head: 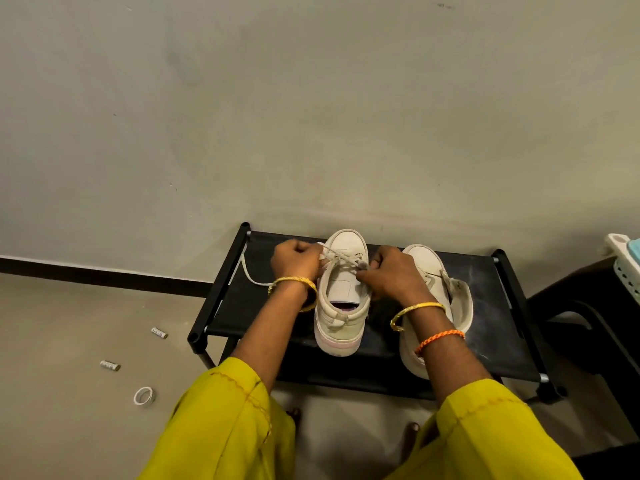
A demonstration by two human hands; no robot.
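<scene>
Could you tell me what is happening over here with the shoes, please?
A person is lacing a white sneaker standing on a black shoe rack. The left hand grips the lace on one side, the right hand pinches it on the other, and a loose end trails left over the rack. A second sneaker stands to the right.

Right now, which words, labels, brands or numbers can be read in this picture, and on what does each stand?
Nothing can be read clearly.
Nearer cylinder on the floor: dark print, too blurred to read.
Farther cylinder: the same, too blurred.
Mark high on the wall: too small to read.
Shoe being laced: no label visible.
</scene>
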